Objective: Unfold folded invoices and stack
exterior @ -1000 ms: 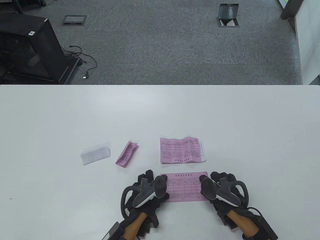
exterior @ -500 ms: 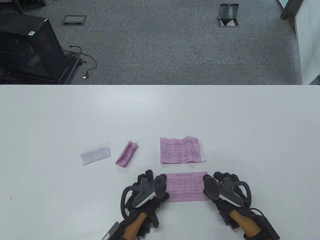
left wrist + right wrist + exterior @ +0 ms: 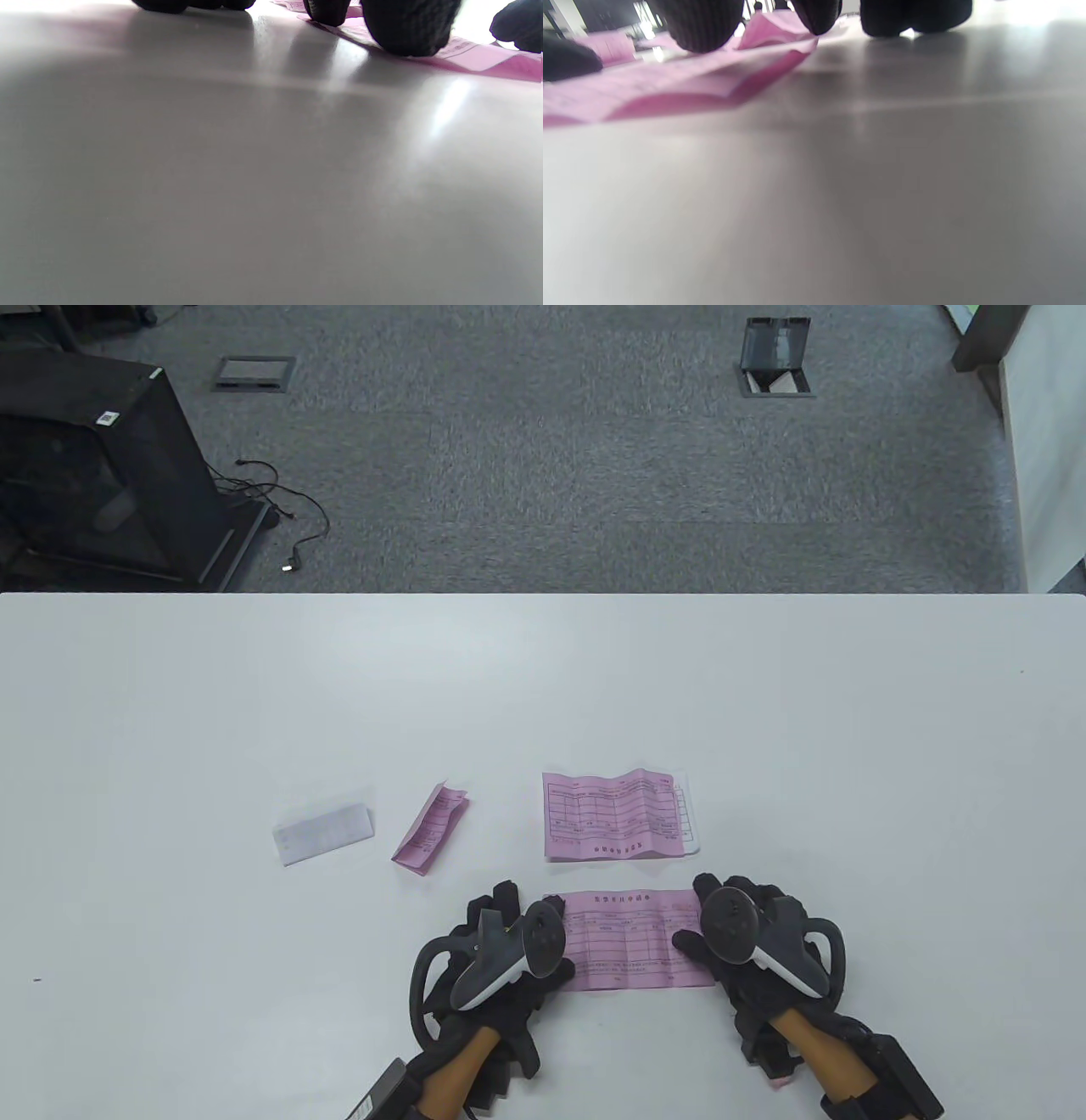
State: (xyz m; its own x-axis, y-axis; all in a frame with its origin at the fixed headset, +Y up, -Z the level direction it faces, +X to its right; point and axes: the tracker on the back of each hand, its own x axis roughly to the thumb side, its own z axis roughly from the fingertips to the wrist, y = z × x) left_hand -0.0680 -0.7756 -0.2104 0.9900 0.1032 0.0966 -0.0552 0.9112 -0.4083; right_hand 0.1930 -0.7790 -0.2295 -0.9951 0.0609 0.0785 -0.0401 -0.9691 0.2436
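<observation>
Pressing down on opposite ends of an unfolded pink invoice, the left hand and the right hand lay flat on the white desk, close to its near edge. The left hand's fingers rested on the sheet's left end, spread and gripping nothing. The right hand's fingers lay on the right end, likewise flat; in the right wrist view the paper's near corner curled up off the desk. Just beyond this sheet, apart from it, sat a stack of opened invoices, a pink one on top still creased, a white sheet showing along its right side. To the left of the stack lay a folded pink invoice, and farther left a folded white invoice, neither touching the other.
</observation>
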